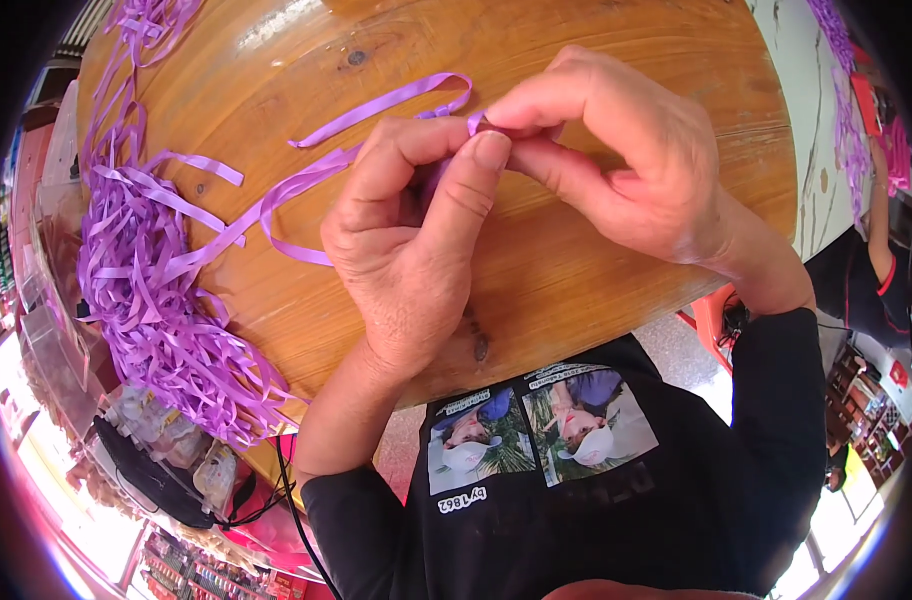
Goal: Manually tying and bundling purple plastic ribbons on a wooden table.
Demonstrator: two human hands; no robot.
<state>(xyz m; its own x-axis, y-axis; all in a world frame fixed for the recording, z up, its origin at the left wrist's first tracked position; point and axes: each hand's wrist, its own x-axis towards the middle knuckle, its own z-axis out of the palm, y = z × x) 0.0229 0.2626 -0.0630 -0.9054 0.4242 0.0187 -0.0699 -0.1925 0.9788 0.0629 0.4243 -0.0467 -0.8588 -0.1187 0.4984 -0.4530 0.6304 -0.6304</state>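
Both my hands meet above the wooden table (576,290), pinching a purple ribbon (474,122) between the fingertips. My left hand (411,220) is closed, its thumb pressed against the bent index finger with ribbon running through. My right hand (626,150) is closed too, thumb and index finger gripping the ribbon at a small fold or loop; the fingers partly hide it. One loose ribbon length (376,103) curves out beyond my left hand. Other strands trail leftward to a large tangled heap of purple ribbon (156,260) at the table's left side.
More purple ribbon (151,30) lies at the far left. Clear plastic bags and a black item (151,470) sit beside the table at lower left. On the right, another person's arm (879,200) is near a white marbled surface (826,130) with purple strands. A red stool (714,320) stands below.
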